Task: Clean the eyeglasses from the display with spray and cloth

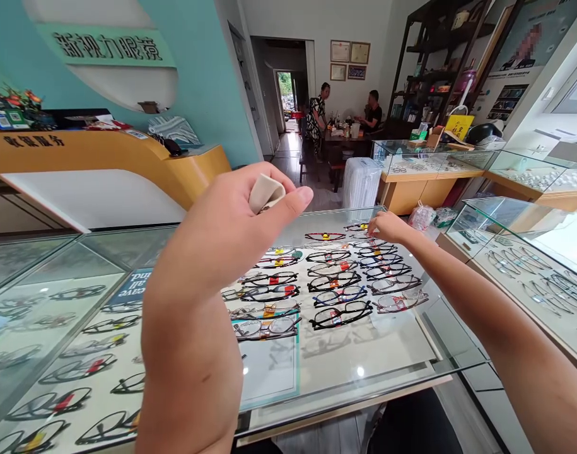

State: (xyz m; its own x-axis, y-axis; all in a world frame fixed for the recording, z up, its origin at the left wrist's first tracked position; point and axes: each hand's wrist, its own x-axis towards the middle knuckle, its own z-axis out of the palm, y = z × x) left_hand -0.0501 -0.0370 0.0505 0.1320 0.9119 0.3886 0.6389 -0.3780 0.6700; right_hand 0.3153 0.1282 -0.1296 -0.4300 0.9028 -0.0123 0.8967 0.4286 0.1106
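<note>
My left hand (250,211) is raised above the glass counter, its fingers closed around a folded cream cloth (265,192). Much of the cloth is hidden in the palm. At the far end of the counter, my right hand (385,225) reaches down to the top of the right-hand column of eyeglasses. Its fingertips are at a dark pair of eyeglasses (357,227) with a yellow tag; whether they grip it is hard to see. Rows of eyeglasses (340,313) lie with folded temples on the glass top, several bearing red, orange or yellow tags. My left forearm covers part of the left column.
More eyeglasses (99,345) lie in the left part of the display case. A second glass case (529,265) stands to the right. Beyond the counter are a white wrapped suitcase (361,183), plastic bags (421,216) and two people by a table (340,144).
</note>
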